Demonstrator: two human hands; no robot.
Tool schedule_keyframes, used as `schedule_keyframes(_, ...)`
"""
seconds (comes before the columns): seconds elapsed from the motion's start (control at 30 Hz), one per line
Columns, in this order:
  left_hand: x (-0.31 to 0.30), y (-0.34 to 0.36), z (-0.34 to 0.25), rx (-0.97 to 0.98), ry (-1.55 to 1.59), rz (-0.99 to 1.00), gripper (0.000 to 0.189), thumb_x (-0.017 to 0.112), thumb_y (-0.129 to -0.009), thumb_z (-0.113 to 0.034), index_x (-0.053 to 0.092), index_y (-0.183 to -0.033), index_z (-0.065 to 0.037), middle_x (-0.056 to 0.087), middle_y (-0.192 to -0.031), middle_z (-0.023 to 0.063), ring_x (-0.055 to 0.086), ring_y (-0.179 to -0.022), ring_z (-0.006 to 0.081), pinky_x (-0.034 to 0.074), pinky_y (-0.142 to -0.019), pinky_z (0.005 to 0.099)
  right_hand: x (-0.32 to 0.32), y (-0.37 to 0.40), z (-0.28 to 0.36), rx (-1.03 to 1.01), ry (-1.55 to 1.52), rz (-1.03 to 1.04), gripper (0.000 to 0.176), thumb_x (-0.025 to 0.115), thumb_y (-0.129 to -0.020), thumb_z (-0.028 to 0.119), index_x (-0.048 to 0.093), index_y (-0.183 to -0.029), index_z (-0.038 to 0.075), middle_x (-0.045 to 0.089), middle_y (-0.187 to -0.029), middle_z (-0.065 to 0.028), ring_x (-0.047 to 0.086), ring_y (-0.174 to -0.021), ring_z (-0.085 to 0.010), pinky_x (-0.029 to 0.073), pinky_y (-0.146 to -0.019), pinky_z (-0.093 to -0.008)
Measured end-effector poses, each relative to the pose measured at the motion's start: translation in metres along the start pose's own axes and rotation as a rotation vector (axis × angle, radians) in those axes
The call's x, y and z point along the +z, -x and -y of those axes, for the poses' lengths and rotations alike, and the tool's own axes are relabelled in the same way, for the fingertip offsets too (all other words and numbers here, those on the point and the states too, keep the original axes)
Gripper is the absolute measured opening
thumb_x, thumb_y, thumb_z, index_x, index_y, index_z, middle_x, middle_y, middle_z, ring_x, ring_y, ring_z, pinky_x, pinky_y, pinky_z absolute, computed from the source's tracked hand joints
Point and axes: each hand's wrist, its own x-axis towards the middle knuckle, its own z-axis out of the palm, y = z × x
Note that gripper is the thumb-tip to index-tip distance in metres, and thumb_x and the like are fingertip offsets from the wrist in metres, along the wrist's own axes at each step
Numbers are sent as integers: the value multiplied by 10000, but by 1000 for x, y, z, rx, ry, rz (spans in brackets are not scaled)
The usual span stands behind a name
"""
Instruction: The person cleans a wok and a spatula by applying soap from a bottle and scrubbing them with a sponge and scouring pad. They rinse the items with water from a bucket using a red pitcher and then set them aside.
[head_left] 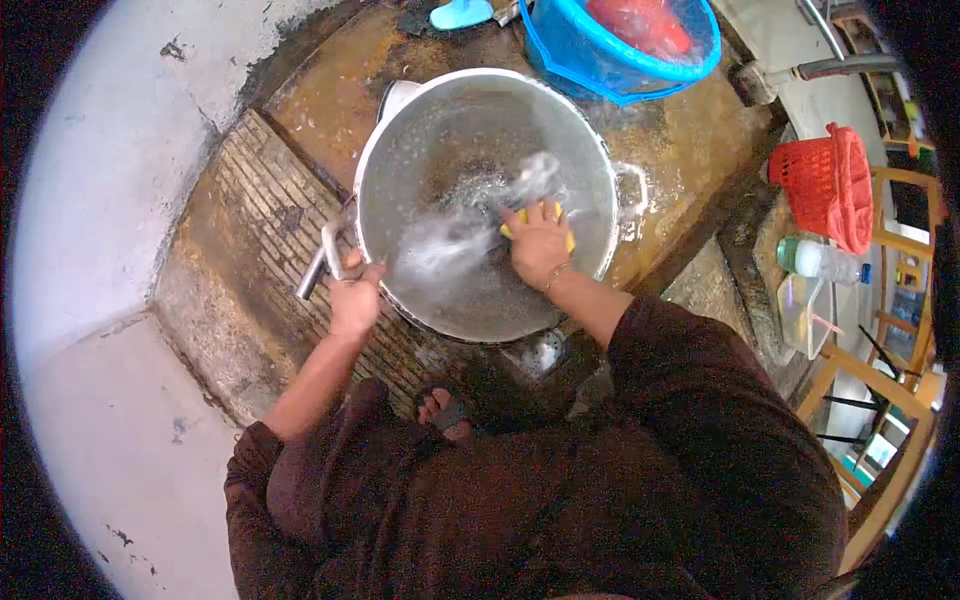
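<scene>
A large grey metal pot (480, 318) stands on the wet floor, with water splashing and foaming inside it. My right hand (540, 245) reaches into the pot and presses a yellow sponge (558, 212) against its inner surface. At the left side, my left hand (355, 300) grips the pot by its rim and side handle (331, 248), the thumb lying over the rim. Beside that handle a short metal tube (311, 275) sticks out; I cannot make out what it belongs to. The opposite handle (632, 190) is wet with suds.
A blue basin (560, 50) holding something red stands behind the pot. To the right are a red basket (810, 170), a clear bottle (825, 262) and a clear plastic container (800, 310). A ribbed concrete strip (270, 185) and white wall (110, 190) lie left.
</scene>
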Motion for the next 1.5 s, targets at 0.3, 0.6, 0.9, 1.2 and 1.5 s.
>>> schedule_keyframes(0.3,-13,0,65,118,-659,645,409,592,-834,-299,565,-1114,-2,643,-922,158,629,-771,242,535,-655,360,-33,74,34,-276,-523,300,453,566,-819,457,553,-1126,124,533,-1041,-162,509,-996,-369,426,-840,-463)
schedule_keyframes(0.6,-57,-45,-66,520,-1166,-59,282,573,-711,-56,571,-988,-3,606,-888,228,596,-887,356,471,-787,431,2,72,-26,-92,-97,140,365,642,-703,192,569,-1053,119,552,-1013,-114,506,-1005,-316,426,-802,-476)
schedule_keyframes(0.9,12,-130,-49,533,-1453,201,605,469,-804,-9,305,-1377,-110,449,-1183,236,479,-1100,405,418,-934,434,3,66,-19,-61,-53,180,271,509,-804,218,585,-1054,145,541,-1111,-111,486,-1110,-310,428,-841,-508)
schedule_keyframes(1.2,-7,-143,-100,234,-1393,80,459,492,-847,-244,436,-1285,-123,599,-1025,252,562,-1042,357,442,-882,424,9,42,-44,208,-847,-48,370,693,-679,241,585,-1009,113,637,-877,-133,605,-781,-361,499,-720,-428)
schedule_keyframes(1.5,-48,-37,-151,164,-118,389,261,431,-908,-99,509,-1150,-42,551,-673,33,474,-448,80,420,-396,219,-153,1,-62,202,-1474,-226,385,708,-735,98,546,-1080,47,581,-772,0,554,-675,-104,468,-606,-267)
